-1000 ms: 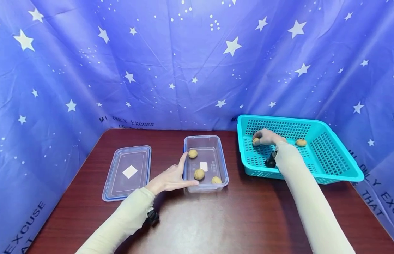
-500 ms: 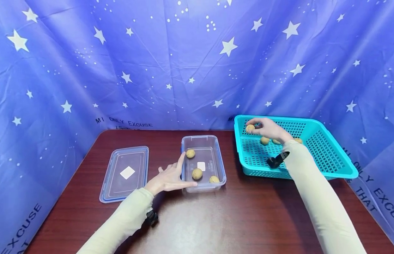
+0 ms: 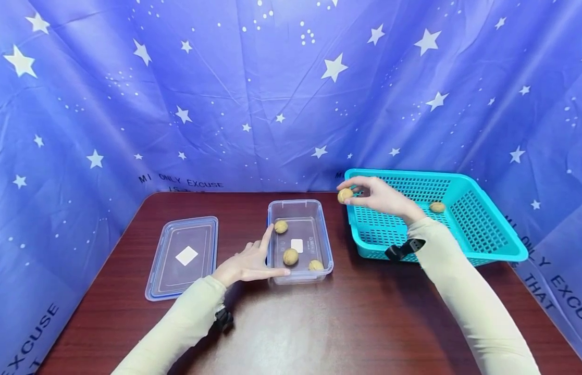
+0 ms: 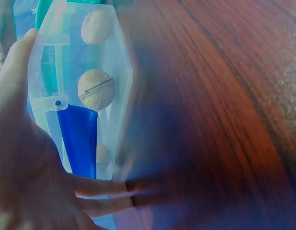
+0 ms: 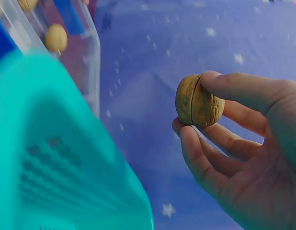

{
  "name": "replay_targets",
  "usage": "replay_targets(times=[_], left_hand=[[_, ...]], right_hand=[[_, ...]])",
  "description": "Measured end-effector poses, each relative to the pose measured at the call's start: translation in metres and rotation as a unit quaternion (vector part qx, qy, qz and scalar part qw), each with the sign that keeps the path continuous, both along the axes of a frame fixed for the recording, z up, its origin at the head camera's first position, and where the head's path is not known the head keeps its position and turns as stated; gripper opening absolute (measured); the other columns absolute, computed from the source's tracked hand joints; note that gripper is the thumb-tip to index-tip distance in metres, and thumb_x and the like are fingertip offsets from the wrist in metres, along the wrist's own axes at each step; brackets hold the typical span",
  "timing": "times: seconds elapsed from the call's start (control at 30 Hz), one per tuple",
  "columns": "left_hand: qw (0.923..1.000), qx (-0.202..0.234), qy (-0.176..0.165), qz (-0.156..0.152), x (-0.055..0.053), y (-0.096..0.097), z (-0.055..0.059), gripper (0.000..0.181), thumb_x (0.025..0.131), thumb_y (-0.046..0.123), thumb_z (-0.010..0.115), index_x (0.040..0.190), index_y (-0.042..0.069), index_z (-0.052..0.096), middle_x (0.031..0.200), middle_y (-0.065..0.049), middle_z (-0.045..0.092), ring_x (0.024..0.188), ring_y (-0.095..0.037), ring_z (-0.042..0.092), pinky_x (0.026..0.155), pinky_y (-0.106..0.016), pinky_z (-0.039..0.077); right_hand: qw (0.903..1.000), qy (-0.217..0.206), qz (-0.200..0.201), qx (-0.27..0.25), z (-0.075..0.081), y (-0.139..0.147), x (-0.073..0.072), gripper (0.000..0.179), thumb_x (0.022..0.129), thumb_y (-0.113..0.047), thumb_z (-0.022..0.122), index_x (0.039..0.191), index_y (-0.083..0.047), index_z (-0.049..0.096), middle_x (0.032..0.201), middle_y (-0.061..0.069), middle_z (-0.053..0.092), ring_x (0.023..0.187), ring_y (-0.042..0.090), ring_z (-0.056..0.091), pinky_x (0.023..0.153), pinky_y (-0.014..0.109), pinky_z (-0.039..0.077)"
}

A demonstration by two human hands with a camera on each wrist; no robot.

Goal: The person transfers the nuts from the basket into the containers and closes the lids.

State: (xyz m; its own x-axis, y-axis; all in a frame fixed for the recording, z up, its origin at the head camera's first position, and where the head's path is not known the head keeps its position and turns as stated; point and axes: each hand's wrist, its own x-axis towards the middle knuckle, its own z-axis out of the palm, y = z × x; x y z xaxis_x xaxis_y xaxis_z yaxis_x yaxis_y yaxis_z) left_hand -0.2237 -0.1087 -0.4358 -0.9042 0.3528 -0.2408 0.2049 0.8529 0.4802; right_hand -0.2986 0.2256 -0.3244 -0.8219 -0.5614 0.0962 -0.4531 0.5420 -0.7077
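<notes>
My right hand [image 3: 382, 199] pinches a walnut [image 3: 345, 196] between thumb and fingertips, held above the left rim of the teal basket [image 3: 494, 213]. In the right wrist view the seam of this walnut [image 5: 200, 100] shows clearly. My left hand [image 3: 248, 263] lies against the left side of a clear plastic box [image 3: 302, 210]. Its thumb stretches along the front rim and its forefinger along the left rim. Inside the box are three walnuts, one near the back left [image 3: 281, 226]. Another walnut [image 3: 437, 207] sits in the basket.
A clear lid [image 3: 184, 234] with a blue edge and a white label lies left of the box. Everything stands on a dark red wooden table [image 3: 291, 328]. A blue star-patterned curtain [image 3: 225, 94] hangs behind and at both sides.
My right hand has lifted the walnut out of the basket's interior and carried it left to the basket's left rim. The left hand stays against the box.
</notes>
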Motion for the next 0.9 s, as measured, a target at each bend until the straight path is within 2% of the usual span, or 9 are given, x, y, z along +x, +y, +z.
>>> replay_targets(times=[0.2, 0.37, 0.53, 0.67, 0.9], left_hand=[[1.0000, 0.002, 0.006, 0.003, 0.001, 0.000, -0.003, 0.125, 0.069, 0.077, 0.064, 0.156, 0.025, -0.009, 0.147, -0.023, 0.036, 0.134, -0.039, 0.032, 0.096, -0.069, 0.028], [0.9999, 0.002, 0.009, 0.006, -0.001, -0.002, -0.001, 0.126, 0.067, 0.079, 0.064, 0.156, 0.025, -0.008, 0.146, -0.023, 0.037, 0.133, -0.038, 0.034, 0.095, -0.067, 0.032], [0.9999, 0.001, 0.014, 0.005, -0.002, -0.002, 0.000, 0.125, 0.068, 0.078, 0.064, 0.156, 0.025, -0.007, 0.145, -0.023, 0.038, 0.133, -0.038, 0.035, 0.095, -0.066, 0.033], [0.9999, 0.000, 0.016, 0.006, -0.001, -0.001, -0.002, 0.125, 0.068, 0.078, 0.065, 0.156, 0.025, -0.007, 0.145, -0.023, 0.039, 0.132, -0.039, 0.036, 0.095, -0.066, 0.033], [0.9999, 0.007, 0.015, 0.001, -0.001, -0.001, -0.002, 0.125, 0.069, 0.077, 0.065, 0.156, 0.023, -0.007, 0.145, -0.024, 0.039, 0.132, -0.039, 0.037, 0.094, -0.066, 0.034]], right_hand=[[0.9984, 0.024, 0.051, 0.005, -0.013, -0.030, 0.021, 0.033, 0.090, -0.009, 0.069, 0.122, -0.004, 0.064, 0.106, 0.005, 0.062, 0.095, 0.022, 0.057, 0.080, 0.038, 0.050], [0.9955, 0.030, 0.088, 0.020, -0.028, -0.054, 0.033, 0.031, 0.088, -0.006, 0.070, 0.119, -0.002, 0.064, 0.111, 0.007, 0.063, 0.094, 0.021, 0.059, 0.082, 0.039, 0.052], [0.9923, 0.046, 0.112, 0.028, -0.047, -0.061, 0.037, 0.033, 0.087, -0.004, 0.070, 0.120, -0.002, 0.064, 0.113, 0.009, 0.062, 0.098, 0.022, 0.059, 0.082, 0.040, 0.053], [0.9926, 0.032, 0.114, 0.026, -0.056, -0.059, 0.041, 0.040, 0.088, -0.002, 0.069, 0.127, 0.001, 0.059, 0.122, 0.015, 0.058, 0.107, 0.030, 0.058, 0.086, 0.039, 0.052], [0.9946, 0.007, 0.102, -0.012, -0.056, -0.048, 0.049, 0.040, 0.089, 0.000, 0.066, 0.128, 0.004, 0.055, 0.126, 0.018, 0.057, 0.109, 0.036, 0.059, 0.088, 0.040, 0.050]])
